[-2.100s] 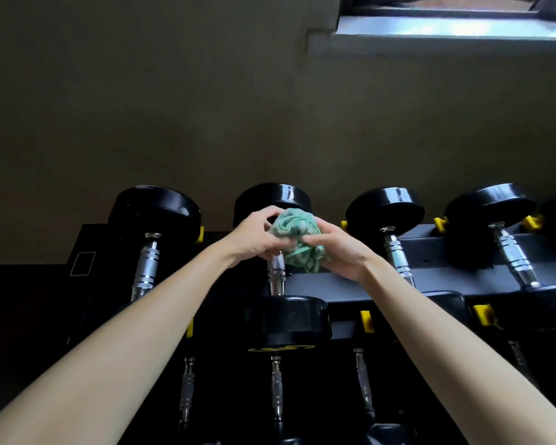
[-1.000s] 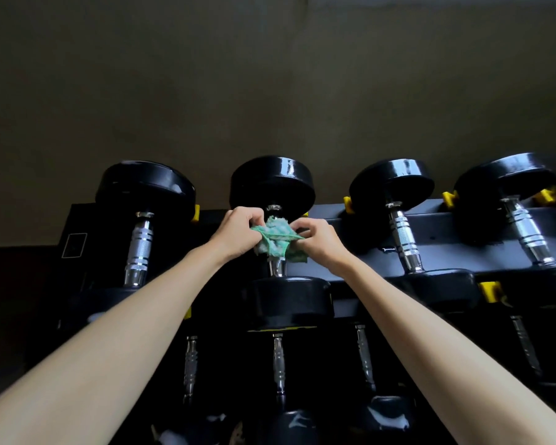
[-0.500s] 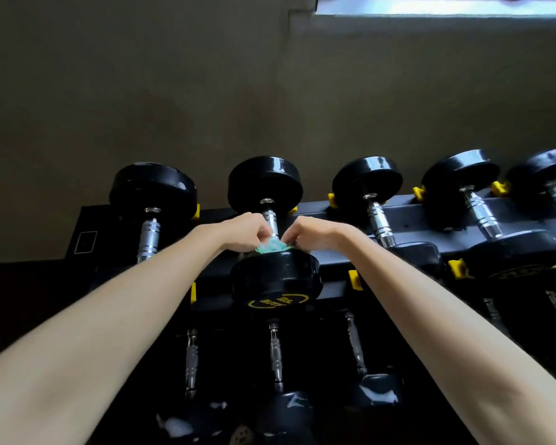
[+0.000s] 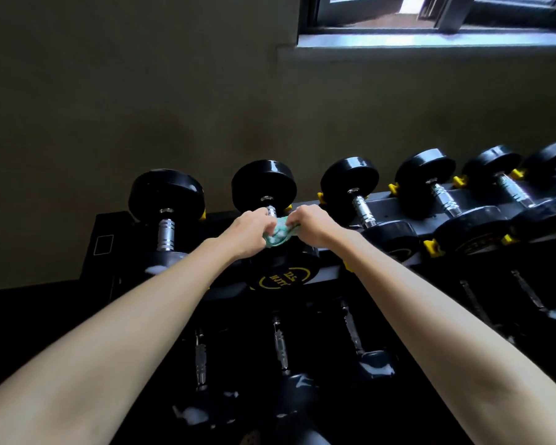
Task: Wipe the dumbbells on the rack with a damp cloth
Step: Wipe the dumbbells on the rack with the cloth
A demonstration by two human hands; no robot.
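The green cloth (image 4: 278, 234) is bunched up over the chrome handle (image 4: 271, 211) of the second dumbbell from the left (image 4: 264, 186) on the top row of the rack (image 4: 103, 239), just above that dumbbell's near head (image 4: 283, 273), whose face carries a yellow ring with lettering too blurred to read. Both hands are clamped on the cloth and sit close together, almost touching. The left hand (image 4: 251, 229) grips it from nine o'clock with its fingers curled in. The right hand (image 4: 312, 226) pinches it from three o'clock, knuckles up. Only a short piece of the handle shows at twelve o'clock from the cloth, running up into the far black head. Both bare forearms reach in from the bottom corners, at seven and five o'clock. At nine o'clock from the cloth lies the leftmost dumbbell (image 4: 166, 195), its ribbed handle uncovered. At two o'clock a third dumbbell (image 4: 350, 183) lies parallel, and further dumbbells (image 4: 426, 175) follow in a line toward three o'clock, with yellow cradle stops (image 4: 430, 247) between them. At six o'clock from the cloth a lower row of dumbbells (image 4: 280, 343) sits in shadow, some with pale smears on their heads. Behind the rack rises a dull olive wall (image 4: 142, 91), and at one o'clock in the view a window (image 4: 430, 27) lets in daylight.
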